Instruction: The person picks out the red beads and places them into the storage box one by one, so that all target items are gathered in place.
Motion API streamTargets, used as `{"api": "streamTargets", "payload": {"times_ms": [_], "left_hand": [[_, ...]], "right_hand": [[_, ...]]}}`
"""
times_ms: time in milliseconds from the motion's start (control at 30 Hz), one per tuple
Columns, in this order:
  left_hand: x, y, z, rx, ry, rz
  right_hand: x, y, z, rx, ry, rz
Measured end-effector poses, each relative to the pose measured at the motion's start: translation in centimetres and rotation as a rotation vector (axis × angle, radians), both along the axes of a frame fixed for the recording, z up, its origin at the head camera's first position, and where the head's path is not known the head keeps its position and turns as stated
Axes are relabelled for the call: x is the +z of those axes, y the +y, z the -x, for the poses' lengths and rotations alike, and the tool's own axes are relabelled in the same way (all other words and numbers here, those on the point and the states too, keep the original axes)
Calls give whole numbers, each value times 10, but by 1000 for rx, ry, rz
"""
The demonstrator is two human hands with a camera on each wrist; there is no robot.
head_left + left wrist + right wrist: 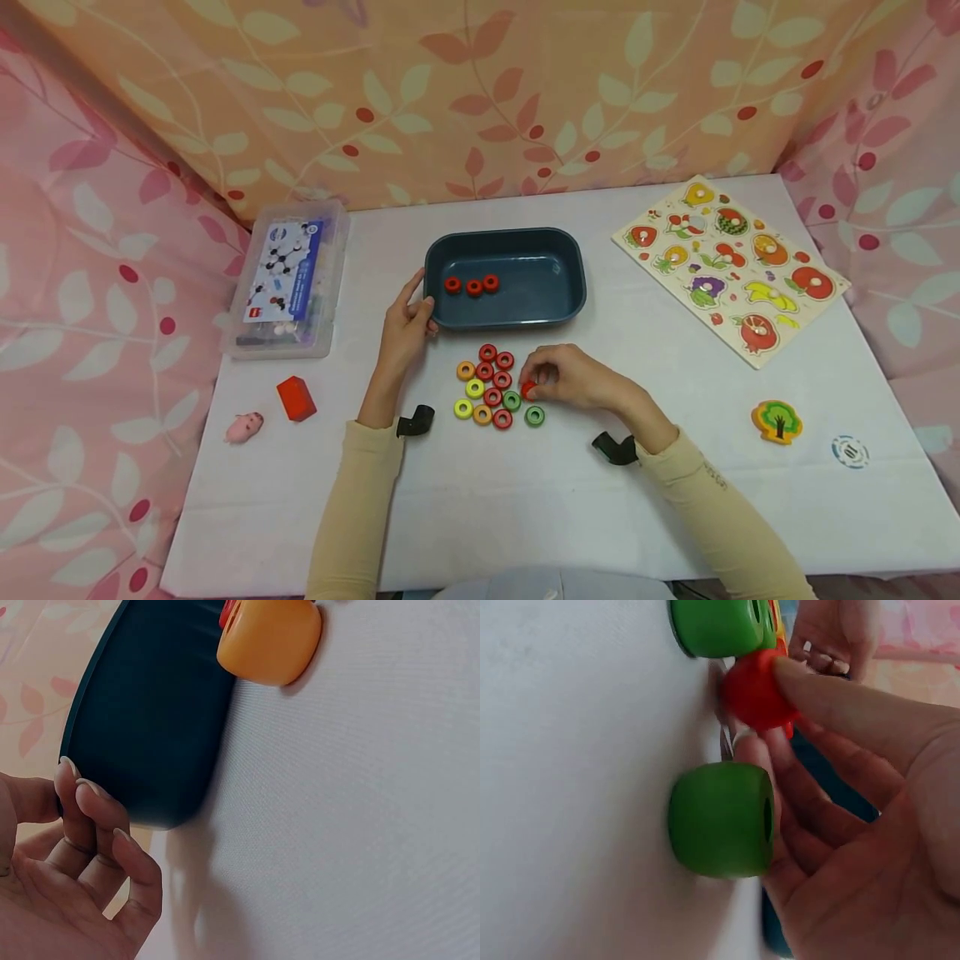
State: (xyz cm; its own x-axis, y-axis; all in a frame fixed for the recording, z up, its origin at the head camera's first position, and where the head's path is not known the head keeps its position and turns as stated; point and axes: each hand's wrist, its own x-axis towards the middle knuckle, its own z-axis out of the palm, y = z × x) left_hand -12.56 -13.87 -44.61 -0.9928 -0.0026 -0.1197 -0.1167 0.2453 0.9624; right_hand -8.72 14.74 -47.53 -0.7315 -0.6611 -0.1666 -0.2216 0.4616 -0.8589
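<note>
A dark blue-grey tray stands in the middle of the table with three red beads inside, towards its left. My left hand holds the tray's left end, thumb and fingertips at the rim. Between thumb and fingers, my right hand pinches a red bead near the right side of a loose group on the cloth. That group mixes red, orange, yellow and green ring-shaped beads, among them a yellow bead and a green bead close to the right fingers.
At left are a clear plastic box with a printed label, a red block and a pink pig figure. A fruit puzzle board lies at the back right. Nearer are a tree-shaped piece and a round chip.
</note>
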Motion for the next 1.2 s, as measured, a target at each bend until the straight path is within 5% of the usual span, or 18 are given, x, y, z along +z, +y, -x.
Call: {"api": "streamTargets", "payload": {"times_ms": [200, 433, 667, 933, 1200], "left_hand": [[0, 0, 0, 0, 3, -4], [0, 1, 0, -4, 7, 1], [-7, 0, 2, 2, 15, -1], [-1, 1, 0, -3, 9, 3], [-2, 0, 0, -7, 17, 2]], "right_hand": [[14, -2, 9, -69, 47, 117], [39, -3, 31, -326, 211, 234], [37, -19, 62, -462, 246, 98], [21, -38, 98, -477, 184, -95], [10, -44, 121, -474, 100, -135]]}}
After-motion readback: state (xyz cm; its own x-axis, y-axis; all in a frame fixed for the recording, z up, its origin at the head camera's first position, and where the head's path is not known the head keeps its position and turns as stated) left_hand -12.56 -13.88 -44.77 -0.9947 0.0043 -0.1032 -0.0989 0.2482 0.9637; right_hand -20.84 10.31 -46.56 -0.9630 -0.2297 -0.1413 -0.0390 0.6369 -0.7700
